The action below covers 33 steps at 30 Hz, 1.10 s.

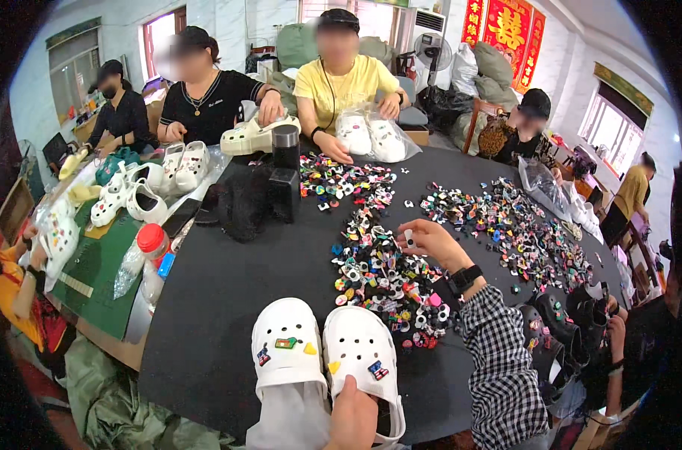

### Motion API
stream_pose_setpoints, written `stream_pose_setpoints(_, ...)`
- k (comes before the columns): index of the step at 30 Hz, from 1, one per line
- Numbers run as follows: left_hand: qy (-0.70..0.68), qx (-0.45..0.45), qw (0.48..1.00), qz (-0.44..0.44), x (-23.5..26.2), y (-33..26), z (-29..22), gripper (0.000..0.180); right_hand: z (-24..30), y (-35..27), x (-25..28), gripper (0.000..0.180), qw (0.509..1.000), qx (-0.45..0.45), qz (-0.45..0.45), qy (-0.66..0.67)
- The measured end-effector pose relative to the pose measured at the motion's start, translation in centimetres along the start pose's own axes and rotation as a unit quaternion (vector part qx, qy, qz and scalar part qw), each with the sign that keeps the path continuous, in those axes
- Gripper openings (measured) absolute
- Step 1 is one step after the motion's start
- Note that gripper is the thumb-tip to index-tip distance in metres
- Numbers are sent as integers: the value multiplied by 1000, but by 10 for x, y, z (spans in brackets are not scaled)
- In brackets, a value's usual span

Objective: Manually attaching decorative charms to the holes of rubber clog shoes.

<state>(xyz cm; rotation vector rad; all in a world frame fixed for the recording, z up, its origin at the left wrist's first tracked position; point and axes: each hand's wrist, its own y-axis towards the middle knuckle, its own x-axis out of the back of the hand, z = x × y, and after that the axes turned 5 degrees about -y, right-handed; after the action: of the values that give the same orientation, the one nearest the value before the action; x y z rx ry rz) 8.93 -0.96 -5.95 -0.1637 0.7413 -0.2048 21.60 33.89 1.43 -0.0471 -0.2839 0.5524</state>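
Two white clogs [326, 352] at lower centre look like smooth, matt moulded foam-plastic. The table [228, 300] beneath carries a matt black cloth, and the charms [378, 277] at centre appear glossy coloured plastic.

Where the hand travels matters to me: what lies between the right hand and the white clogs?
Head view: a heap of colourful charms covers the table between right hand and clogs.

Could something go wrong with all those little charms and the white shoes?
Maybe. The right hand reaches over the pile of charms, so its sleeve could sweep some off the black table. The left hand steadies only one white shoe; the other shoe might slide. The small white piece in the fingers could drop.
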Motion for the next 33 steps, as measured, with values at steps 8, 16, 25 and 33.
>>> stream_pose_setpoints(8,420,-173,889,-55,7,12,4,44,-3,15,-16,25,923,134,-66,-355)
stream_pose_setpoints(16,274,-3,960,-59,0,4,-10,51,-4,73,-56,19,879,139,-120,-441)
stream_pose_setpoints(25,441,-126,878,-136,-12,-6,10,38,-32,93,-94,46,749,183,-214,-600)
stream_pose_setpoints(33,217,92,964,120,2,-8,-15,34,-33,98,-102,39,738,181,-211,-615)
